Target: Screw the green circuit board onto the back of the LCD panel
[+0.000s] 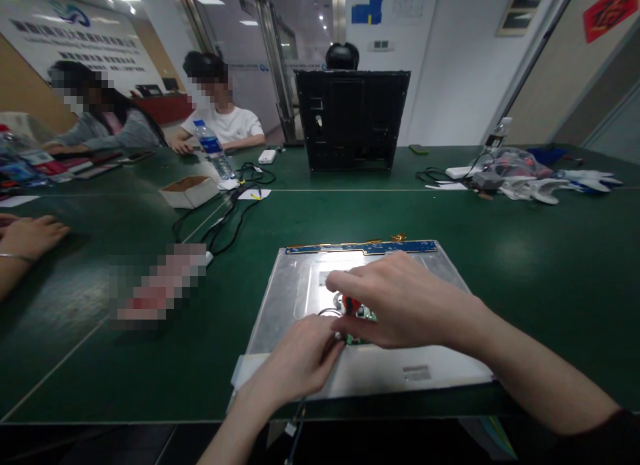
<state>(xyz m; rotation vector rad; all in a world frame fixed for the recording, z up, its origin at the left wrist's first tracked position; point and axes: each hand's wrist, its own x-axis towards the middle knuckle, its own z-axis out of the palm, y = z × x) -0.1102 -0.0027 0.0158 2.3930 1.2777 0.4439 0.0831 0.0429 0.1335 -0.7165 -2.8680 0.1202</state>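
Observation:
A flat silver display panel (pixel 280 305) lies back side up on the table before me, with a blue circuit strip (pixel 400 247) along its far edge. My right hand (pixel 405 301) is closed around a red-and-black screwdriver (pixel 351 305), held over a small green circuit board (pixel 369 313) at the panel's middle. The tool's tip is hidden. Beside it, my left hand (pixel 305 351) rests at the board's left edge, its fingertips pinched together near a thin dark wire. What they grip is hidden. Below this hand, a dark cable (pixel 296 421) hangs past the table edge.
A black monitor housing (pixel 353 118) stands at the back. Left are an open box (pixel 189 191), a water bottle (pixel 213 148), black cables (pixel 235 215) and a blurred-out pinkish object (pixel 163 285). Another person's hand (pixel 35 238) rests far left. Gloves (pixel 535 187) and bags lie back right.

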